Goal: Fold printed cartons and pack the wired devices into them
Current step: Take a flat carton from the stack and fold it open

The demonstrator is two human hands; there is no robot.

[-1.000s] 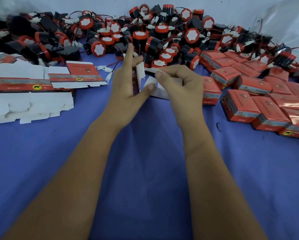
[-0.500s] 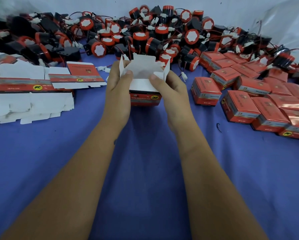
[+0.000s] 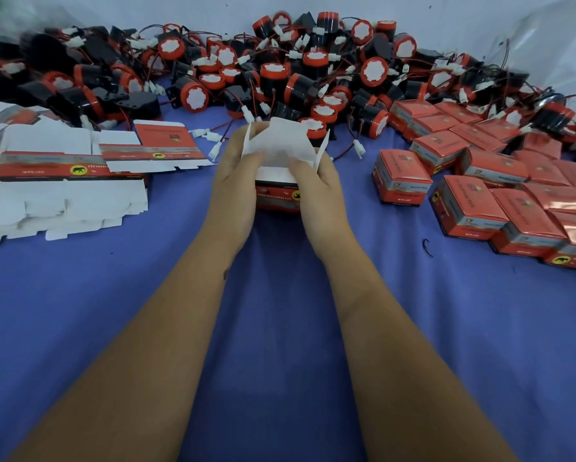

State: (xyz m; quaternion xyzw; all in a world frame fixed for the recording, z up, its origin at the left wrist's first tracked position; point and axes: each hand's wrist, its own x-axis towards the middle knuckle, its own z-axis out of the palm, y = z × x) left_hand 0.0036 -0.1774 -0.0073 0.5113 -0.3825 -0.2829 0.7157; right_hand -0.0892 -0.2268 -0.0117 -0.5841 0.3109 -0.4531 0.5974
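Your L hand [image 3: 234, 181] & R hand [image 3: 316, 183] grip the open carton [image 3: 278, 191], thumbs pinching its white flaps, on blue surface [image 3: 280, 328].

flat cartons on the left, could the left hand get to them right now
Probably not at once: the left hand grips the open carton together with the right hand. Once it lets go, bare blue cloth leaves the way to the flat cartons free.

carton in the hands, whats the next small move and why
Probably press the inner flaps flat so the carton holds square, then reach for one wired device from the pile behind it. Both the left hand and the right hand grip the carton, its white flaps stand open at the top, and no device shows inside it.
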